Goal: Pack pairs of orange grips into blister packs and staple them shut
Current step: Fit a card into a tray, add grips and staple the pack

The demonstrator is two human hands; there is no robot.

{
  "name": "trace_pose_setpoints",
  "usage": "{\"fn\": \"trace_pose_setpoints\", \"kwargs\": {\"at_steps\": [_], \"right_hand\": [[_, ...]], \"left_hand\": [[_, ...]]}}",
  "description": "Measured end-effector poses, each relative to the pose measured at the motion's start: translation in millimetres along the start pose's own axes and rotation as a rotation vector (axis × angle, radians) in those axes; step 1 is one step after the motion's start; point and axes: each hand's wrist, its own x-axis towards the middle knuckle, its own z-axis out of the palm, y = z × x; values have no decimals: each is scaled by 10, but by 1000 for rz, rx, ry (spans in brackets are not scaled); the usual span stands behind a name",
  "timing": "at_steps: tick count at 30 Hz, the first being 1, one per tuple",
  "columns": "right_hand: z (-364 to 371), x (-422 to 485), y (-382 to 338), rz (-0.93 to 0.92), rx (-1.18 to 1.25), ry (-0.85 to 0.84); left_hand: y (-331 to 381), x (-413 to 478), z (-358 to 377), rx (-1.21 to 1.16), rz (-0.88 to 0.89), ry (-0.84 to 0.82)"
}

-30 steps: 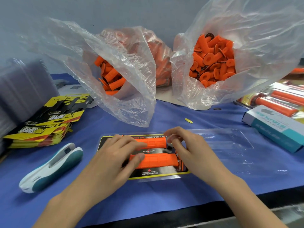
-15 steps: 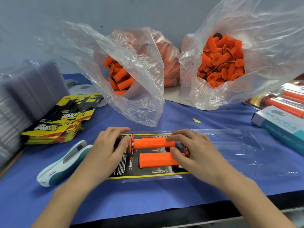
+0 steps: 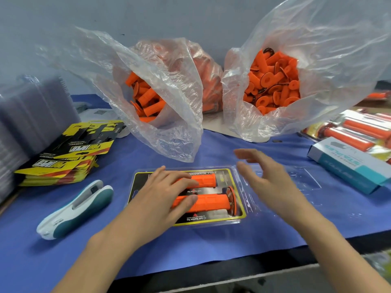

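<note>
Blue cloth point(image 3: 211, 246) covers your bench, matte and soft under everything. Your left hand point(image 3: 160, 195) lies flat with straight fingers, pressing both orange grips point(image 3: 208, 202) into the blister pack point(image 3: 213, 224) right in front of you. The pair sits side by side over the black-and-yellow card. Your right hand point(image 3: 268, 180) hovers just beside them, fingers loose and spread, holding nothing, above the clear lid point(image 3: 306, 182) that lies open flat to the right.

Watch the fold. The grips are ribbed rubber cylinders, the nearer one with a flared flange showing at its right end. They will likely roll or pop from their cavities once your left palm lifts, so the lid could close on a crooked flange. The thin, glossy plastic looks springy too, so if you let go before stapling it may swing back open. The stapler point(image 3: 78, 208), smooth white and teal, rests well to your left, and reaching for it probably means freeing the hand that pins the grips. The crinkled bags point(image 3: 169, 115) of loose grips slump near the pack's far edge and could snag the lid.
</note>
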Motion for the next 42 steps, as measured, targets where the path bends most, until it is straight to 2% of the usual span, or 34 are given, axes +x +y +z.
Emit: {"fn": "trace_pose_setpoints", "kwargs": {"at_steps": [3, 5, 7, 10, 14, 21, 27, 30, 34, 36, 42], "right_hand": [[-378, 62, 298, 275, -130, 192], [-556, 75, 478, 496, -178, 178], [-667, 112, 579, 628, -205, 182], [-813, 158, 620, 683, -256, 241], [-902, 109, 662, 712, -13, 226], [-1106, 154, 646, 846, 361, 332], [-1277, 134, 640, 783, 714, 343], [-1379, 79, 591, 657, 980, 334], [-1241, 87, 442, 444, 1341, 183], [-1061, 170, 275, 330, 1322, 112], [-696, 416, -210, 156, 967, 258]], "left_hand": [[-16, 0, 9, 4, 7, 1], [-27, 2, 13, 2, 8, -1], [-37, 6, 17, -9, 16, 2], [-45, 17, 23, -20, 27, 17], [-56, 28, 12, -6, 23, 16], [-228, -20, -88, -27, -65, -8], [-334, -56, -92, -23, -80, 8], [-360, -66, -94, -28, -75, 6], [-362, -70, -86, -35, -73, 17], [-365, -68, -81, -27, -76, 20], [-355, -40, -65, -40, -96, 13]]}}
